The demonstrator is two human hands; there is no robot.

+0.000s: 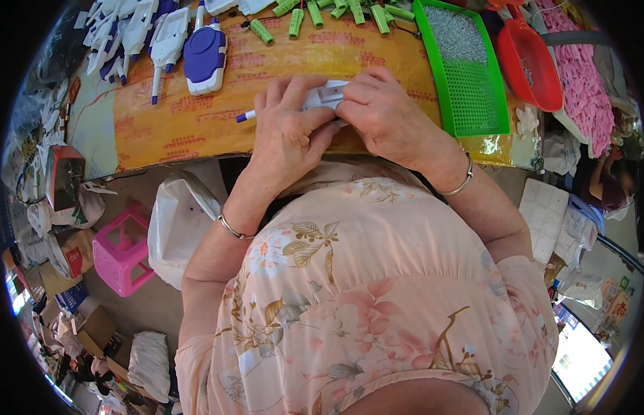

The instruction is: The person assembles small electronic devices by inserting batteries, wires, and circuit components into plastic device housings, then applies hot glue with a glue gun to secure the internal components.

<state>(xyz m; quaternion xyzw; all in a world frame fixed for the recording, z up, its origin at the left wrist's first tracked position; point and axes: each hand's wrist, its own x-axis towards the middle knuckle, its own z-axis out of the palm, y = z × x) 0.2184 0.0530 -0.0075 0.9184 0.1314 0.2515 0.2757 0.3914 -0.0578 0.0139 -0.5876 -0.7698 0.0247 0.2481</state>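
Both my hands grip a white plastic handset-shaped piece (322, 97) with a thin stem ending in a blue tip (242, 117), held at the near edge of the yellow-covered table (197, 124). My left hand (287, 131) wraps its left side, fingers folded over the top. My right hand (384, 114) covers its right end, so most of the piece is hidden. A finished blue and white handset (204, 59) lies just beyond, next to several white ones (166, 41).
Green cylindrical parts (315, 14) are scattered along the table's far side. A green tray (464, 66) with small grey parts sits right, beside a red basin (529, 66) and pink pieces (585, 83). On the floor: a pink stool (125, 252), a white bag (177, 221), boxes.
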